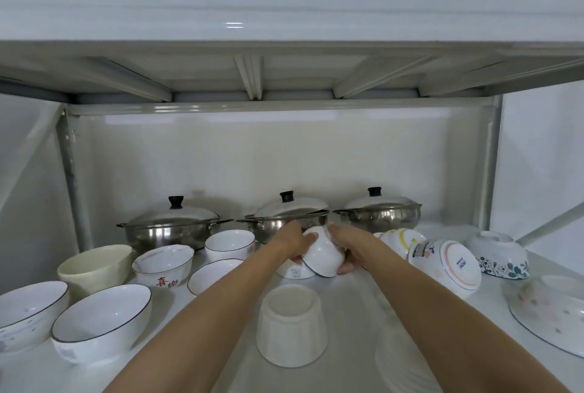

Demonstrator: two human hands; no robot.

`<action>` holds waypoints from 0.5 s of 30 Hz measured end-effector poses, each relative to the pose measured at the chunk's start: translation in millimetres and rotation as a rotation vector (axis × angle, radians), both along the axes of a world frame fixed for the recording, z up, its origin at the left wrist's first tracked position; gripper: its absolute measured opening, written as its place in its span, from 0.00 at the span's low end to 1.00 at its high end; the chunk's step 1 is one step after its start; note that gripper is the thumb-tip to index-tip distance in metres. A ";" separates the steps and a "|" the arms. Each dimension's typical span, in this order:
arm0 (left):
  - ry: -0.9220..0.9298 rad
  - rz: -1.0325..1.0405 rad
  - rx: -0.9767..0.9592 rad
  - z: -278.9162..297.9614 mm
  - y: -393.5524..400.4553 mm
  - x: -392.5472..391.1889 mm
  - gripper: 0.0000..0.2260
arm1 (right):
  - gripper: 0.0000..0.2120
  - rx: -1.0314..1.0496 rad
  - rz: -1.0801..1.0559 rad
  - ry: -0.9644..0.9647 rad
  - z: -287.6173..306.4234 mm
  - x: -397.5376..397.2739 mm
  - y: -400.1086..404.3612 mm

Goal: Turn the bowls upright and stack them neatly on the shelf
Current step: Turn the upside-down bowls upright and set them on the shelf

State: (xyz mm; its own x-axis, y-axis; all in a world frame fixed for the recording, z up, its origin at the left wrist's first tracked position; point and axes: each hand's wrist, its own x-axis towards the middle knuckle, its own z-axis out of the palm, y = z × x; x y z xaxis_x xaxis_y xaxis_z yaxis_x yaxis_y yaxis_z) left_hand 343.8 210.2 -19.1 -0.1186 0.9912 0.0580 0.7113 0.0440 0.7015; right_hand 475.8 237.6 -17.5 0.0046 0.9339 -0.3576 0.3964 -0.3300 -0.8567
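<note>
My left hand (292, 239) and my right hand (346, 242) both grip a small white bowl (322, 255), tilted on its side above another white bowl (294, 272) that it partly hides. A white ribbed bowl (291, 324) stands upside down in front of them. On the left stand several upright bowls: a dark-rimmed one (101, 320), a cream one (94, 267), one with red characters (162, 264). To the right, a patterned bowl (445, 261) leans on its side and a floral bowl (497, 255) is upside down.
Three lidded steel pots (170, 228) line the back of the white shelf (347, 313). A shallow flower-patterned dish (550, 313) lies at the right edge. A shelf board hangs low overhead. Metal uprights stand at both back corners.
</note>
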 end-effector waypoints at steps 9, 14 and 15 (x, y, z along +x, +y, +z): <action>-0.083 -0.047 0.102 27.3 -6.4 0.4 0.22 | 0.14 0.134 0.007 0.072 31.0 7.7 -11.9; 0.057 -0.191 0.295 31.6 -28.2 -8.0 0.25 | 0.21 0.149 -0.002 0.213 37.5 28.6 -13.9; 0.100 -0.211 0.338 29.7 -33.3 -8.1 0.26 | 0.21 0.137 0.008 0.218 37.2 31.6 -12.3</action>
State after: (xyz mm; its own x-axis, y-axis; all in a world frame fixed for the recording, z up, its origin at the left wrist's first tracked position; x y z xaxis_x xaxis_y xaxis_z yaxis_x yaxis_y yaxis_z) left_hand 335.7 176.8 10.6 0.1078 0.9165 0.3851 0.7457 -0.3307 0.5783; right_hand 507.4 225.3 19.7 -0.0666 0.9734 -0.2192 0.1998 -0.2022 -0.9587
